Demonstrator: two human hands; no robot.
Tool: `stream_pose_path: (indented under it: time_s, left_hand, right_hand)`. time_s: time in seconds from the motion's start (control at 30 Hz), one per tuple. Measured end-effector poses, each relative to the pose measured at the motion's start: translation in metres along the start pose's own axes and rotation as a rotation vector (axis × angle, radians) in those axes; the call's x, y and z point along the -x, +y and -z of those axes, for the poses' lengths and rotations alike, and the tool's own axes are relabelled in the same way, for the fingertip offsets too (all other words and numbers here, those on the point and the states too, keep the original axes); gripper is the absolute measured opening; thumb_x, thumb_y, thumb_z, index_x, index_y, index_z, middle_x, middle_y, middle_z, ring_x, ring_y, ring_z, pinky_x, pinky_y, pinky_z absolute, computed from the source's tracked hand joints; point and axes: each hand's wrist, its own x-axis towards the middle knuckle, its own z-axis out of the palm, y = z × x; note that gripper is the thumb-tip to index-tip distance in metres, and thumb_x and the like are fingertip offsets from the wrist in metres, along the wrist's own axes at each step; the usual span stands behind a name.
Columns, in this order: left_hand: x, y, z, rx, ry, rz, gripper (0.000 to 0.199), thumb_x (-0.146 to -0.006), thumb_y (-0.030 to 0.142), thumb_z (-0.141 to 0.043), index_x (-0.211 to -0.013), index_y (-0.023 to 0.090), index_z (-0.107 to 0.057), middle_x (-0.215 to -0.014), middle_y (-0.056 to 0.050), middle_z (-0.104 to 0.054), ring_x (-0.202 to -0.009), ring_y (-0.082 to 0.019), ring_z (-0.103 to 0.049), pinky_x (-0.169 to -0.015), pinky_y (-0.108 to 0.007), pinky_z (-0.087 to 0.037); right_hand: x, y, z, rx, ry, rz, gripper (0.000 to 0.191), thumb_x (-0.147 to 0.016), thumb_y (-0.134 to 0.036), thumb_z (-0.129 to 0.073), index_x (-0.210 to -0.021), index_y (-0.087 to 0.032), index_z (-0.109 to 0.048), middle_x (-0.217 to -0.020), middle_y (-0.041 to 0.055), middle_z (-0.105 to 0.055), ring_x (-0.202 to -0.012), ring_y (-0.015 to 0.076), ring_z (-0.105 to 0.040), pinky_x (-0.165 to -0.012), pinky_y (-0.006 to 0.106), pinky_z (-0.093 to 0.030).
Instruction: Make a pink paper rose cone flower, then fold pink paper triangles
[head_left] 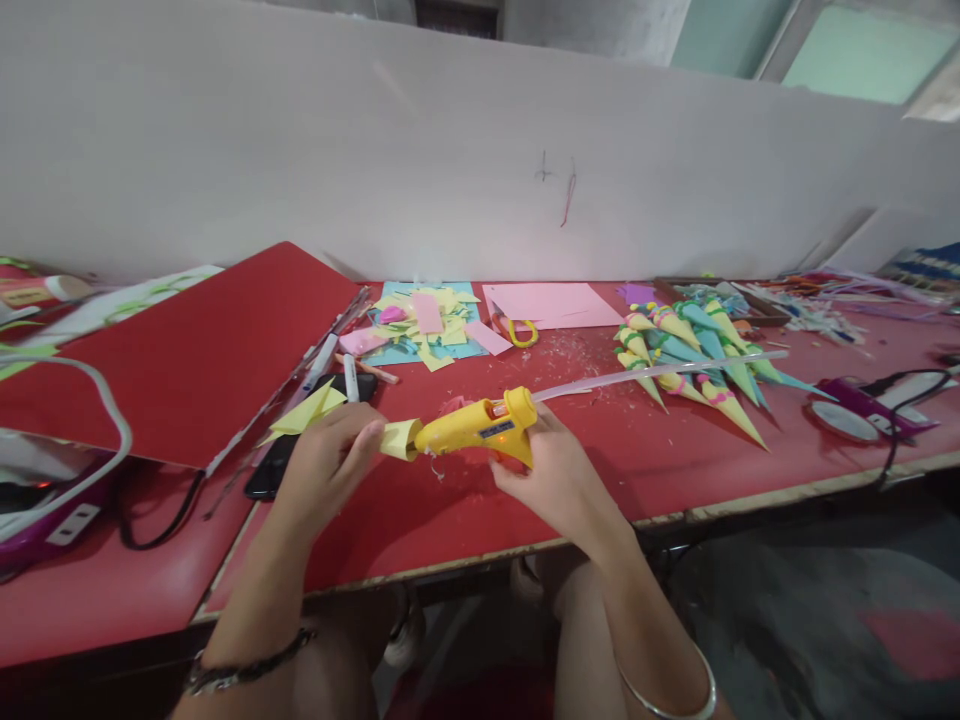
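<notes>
My left hand is closed on a small rolled piece of yellow paper, whose open end faces right. My right hand grips the handle of a yellow glue gun; a long clear glue stick sticks out of its back. The gun's nozzle is at the paper's open end; whether they touch I cannot tell. Folded yellow paper shows just left of my left hand. Right of the gun lies a pile of yellow and blue paper cones, some with pink or green trim.
Yellow scraps cover a blue sheet behind my hands. Beside them are scissors and a pink sheet. A large red board and a black phone lie left. At right sit a purple device and a round lid.
</notes>
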Motion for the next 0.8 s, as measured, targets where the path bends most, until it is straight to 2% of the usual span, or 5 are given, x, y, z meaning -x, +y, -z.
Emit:
stream_pose_path:
  time_s: [0.17,0.53,0.8]
  left_hand:
    - [0.0015,-0.0033,-0.0003,-0.016,-0.004,0.035,0.036,-0.087,0.033,-0.028,-0.063,0.017,-0.049,-0.062,-0.002,-0.054,-0.06,-0.014,-0.048,-0.058,-0.025,-0.036]
    - [0.0026,-0.0006,0.0002,-0.034,0.02,0.053,0.035,-0.085,0.034,-0.029,-0.064,0.018,-0.051,-0.058,0.001,-0.053,-0.054,-0.013,-0.049,-0.053,-0.022,-0.034]
    - [0.0018,0.0007,-0.0015,-0.023,0.0,0.16,0.036,-0.082,0.039,-0.032,-0.061,0.018,-0.053,-0.053,0.002,-0.051,-0.05,-0.012,-0.045,-0.05,-0.021,-0.033]
  right_hand:
    - [0.0001,-0.001,0.0009,0.06,-0.015,-0.024,0.032,-0.071,-0.016,-0.045,-0.102,-0.016,-0.053,-0.093,0.0081,-0.056,-0.082,0.0214,-0.056,-0.071,0.033,-0.046]
    - [0.0013,0.0001,0.002,0.097,-0.062,-0.066,0.035,-0.073,-0.016,-0.043,-0.107,-0.017,-0.049,-0.102,0.0088,-0.055,-0.084,0.0219,-0.057,-0.071,0.033,-0.045]
    - [0.0007,-0.004,0.0053,0.126,-0.108,-0.099,0.039,-0.074,-0.015,-0.043,-0.113,-0.017,-0.046,-0.106,0.0105,-0.055,-0.082,0.023,-0.058,-0.068,0.034,-0.044]
